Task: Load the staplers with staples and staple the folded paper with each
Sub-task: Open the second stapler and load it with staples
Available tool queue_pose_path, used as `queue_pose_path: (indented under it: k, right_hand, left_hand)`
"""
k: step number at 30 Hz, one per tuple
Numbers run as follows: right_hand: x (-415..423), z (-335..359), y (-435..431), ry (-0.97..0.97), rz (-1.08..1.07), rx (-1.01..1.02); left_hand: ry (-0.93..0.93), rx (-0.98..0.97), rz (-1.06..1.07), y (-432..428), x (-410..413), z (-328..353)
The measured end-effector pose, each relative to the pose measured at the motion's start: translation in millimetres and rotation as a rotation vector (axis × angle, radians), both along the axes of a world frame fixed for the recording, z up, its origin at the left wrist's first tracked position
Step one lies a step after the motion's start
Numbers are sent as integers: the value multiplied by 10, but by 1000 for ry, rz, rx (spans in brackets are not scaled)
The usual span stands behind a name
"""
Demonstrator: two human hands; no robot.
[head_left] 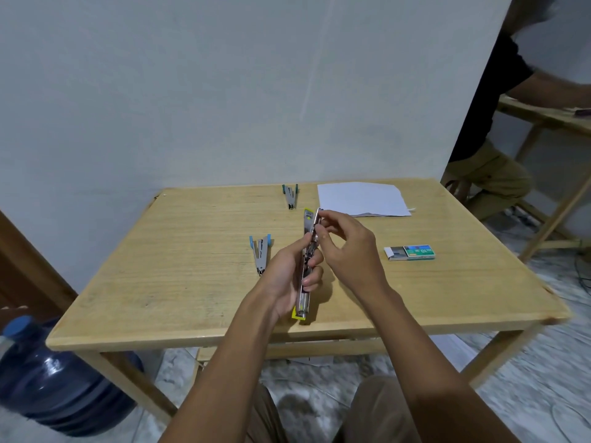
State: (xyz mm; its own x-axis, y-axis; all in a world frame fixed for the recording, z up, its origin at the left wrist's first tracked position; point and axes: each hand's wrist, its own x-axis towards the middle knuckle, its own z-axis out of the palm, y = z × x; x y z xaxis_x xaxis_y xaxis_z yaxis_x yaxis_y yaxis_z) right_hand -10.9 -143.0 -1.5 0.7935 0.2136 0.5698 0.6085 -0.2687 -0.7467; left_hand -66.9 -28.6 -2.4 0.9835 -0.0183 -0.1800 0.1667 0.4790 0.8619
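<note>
A yellow stapler (306, 266), swung fully open, is held above the middle of the wooden table (179, 292). My left hand (289, 276) grips its middle. My right hand (347, 244) pinches the metal part at its far half, fingertips near the top end. Two more staplers lie open on the table: a light-blue one (260, 252) left of my hands and a teal one (290, 196) farther back. The folded white paper (361, 199) lies at the far right. A green staple box (411, 252), its tray slid partly out, sits to the right of my hands.
A blue water jug (54, 378) stands on the floor by the table's front-left leg. Another person (499, 155) sits at a second wooden table (543, 116) beyond the wall edge on the right. My knees are under the table's front edge.
</note>
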Motion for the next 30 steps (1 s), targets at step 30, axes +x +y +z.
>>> queue_pose_path:
  k: [30]
  right_hand:
    - [-104, 33, 58, 366, 137, 107]
  left_hand:
    - [5, -62, 167, 74, 60, -76]
